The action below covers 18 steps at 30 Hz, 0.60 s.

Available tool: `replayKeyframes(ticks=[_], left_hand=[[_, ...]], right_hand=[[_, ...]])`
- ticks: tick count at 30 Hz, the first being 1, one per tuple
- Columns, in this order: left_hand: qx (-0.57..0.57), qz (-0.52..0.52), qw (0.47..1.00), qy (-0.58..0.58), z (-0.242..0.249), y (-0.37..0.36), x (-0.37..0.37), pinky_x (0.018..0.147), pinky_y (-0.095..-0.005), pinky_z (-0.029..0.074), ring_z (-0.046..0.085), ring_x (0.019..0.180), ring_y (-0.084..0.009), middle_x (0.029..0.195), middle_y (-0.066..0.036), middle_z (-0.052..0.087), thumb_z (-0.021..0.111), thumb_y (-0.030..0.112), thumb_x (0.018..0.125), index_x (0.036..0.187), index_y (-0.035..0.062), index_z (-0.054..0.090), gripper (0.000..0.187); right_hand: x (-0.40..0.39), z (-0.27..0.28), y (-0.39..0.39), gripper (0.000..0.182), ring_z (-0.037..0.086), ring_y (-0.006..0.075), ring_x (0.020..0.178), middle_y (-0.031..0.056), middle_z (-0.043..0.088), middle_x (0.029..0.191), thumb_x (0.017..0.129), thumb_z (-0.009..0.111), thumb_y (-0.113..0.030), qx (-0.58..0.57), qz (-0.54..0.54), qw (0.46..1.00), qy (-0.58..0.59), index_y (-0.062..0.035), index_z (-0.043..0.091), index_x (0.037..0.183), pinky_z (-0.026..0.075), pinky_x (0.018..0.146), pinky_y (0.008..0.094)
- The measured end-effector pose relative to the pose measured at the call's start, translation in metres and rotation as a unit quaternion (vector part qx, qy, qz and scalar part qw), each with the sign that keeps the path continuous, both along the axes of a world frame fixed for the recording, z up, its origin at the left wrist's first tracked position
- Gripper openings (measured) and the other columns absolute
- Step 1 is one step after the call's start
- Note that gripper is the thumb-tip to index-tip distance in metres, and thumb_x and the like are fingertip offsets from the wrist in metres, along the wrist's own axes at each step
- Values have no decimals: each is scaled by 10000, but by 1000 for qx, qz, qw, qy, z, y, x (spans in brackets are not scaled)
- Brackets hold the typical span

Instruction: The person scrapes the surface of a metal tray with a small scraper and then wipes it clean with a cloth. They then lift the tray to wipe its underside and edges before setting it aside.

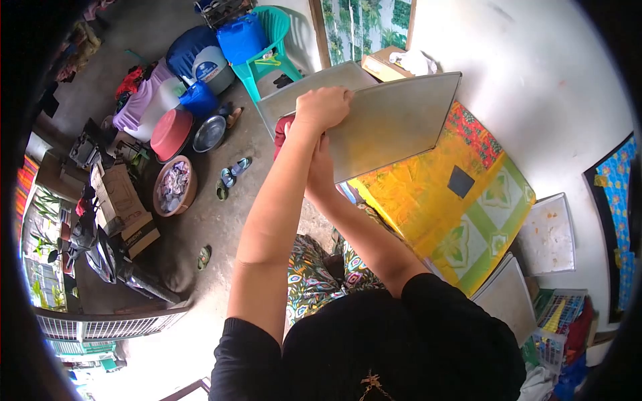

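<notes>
A flat metal tray (391, 120) is held up at an angle in front of me. My left hand (324, 109) grips its upper left edge, fingers curled over. Below it, my right hand (320, 164) is at the tray's near left side, partly covered by my left forearm. A dark red cloth (281, 134) shows beside the left wrist, against the right hand's fingers, which look closed on it. Behind the held tray, a second metal tray (304, 87) stands tilted.
To the right is a table with a yellow patterned cover (408, 207) bearing a dark square patch. More trays (552, 234) lean by the wall. Leftward are a tub of laundry (175, 187), slippers (227, 177), a green chair (274, 33) and a motorbike (100, 254).
</notes>
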<state>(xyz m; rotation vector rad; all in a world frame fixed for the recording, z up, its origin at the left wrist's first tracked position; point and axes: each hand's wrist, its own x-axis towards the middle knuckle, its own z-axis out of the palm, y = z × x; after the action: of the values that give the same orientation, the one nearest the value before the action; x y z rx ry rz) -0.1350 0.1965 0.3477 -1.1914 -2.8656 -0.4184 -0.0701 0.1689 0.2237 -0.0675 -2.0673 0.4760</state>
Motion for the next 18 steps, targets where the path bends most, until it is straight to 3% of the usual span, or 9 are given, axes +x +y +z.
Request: replayKeyframes(ticks=[3,6,10,11,14,17,18], left_hand=[[1,11,1000,11,1,0,7,902,-469,494,631,1042,-362,1111,-129,678,391,470,962,1147,221,670,417],[20,16,999,31,-3,-2,7,870,-473,508,646,1005,-364,1075,-138,687,405,468,962,1128,218,679,406],[10,25,999,29,-2,1,14,864,-477,508,651,996,-363,1060,-142,691,412,457,965,1113,202,683,401],[8,26,999,26,0,2,14,861,-478,509,653,992,-363,1060,-142,691,413,456,965,1112,198,684,402],[19,29,999,36,-6,3,11,856,-481,511,655,989,-362,1061,-146,690,416,458,962,1112,190,684,407],[14,37,998,40,-6,2,10,851,-482,513,658,981,-362,1050,-150,692,422,459,958,1114,192,684,405],[13,43,998,39,-4,2,10,850,-482,513,659,976,-361,1044,-151,694,425,459,956,1114,194,684,403]], right_hand=[[13,-19,0,394,499,329,872,163,509,1149,733,663,-131,-42,28,999,-7,-24,613,1109,483,757,425],[21,-27,1,398,502,303,852,139,506,1164,729,672,-136,27,0,1000,-15,-33,624,1111,490,762,408],[8,3,-3,578,464,437,1122,201,442,1342,871,596,-285,-17,32,998,42,-134,461,1412,436,902,486],[2,-1,-7,602,459,447,1128,202,453,1320,873,576,-298,-67,47,997,-8,-143,438,1439,441,886,493],[8,3,-5,569,468,451,1110,181,459,1300,848,608,-256,-17,41,998,48,-143,483,1392,452,871,496],[26,-27,-5,577,509,389,945,166,476,1249,743,650,-88,-86,82,992,-30,-86,550,1311,490,816,447],[27,-54,-2,571,509,367,923,155,474,1236,730,651,-70,-45,66,995,-55,-92,561,1293,492,805,441]])
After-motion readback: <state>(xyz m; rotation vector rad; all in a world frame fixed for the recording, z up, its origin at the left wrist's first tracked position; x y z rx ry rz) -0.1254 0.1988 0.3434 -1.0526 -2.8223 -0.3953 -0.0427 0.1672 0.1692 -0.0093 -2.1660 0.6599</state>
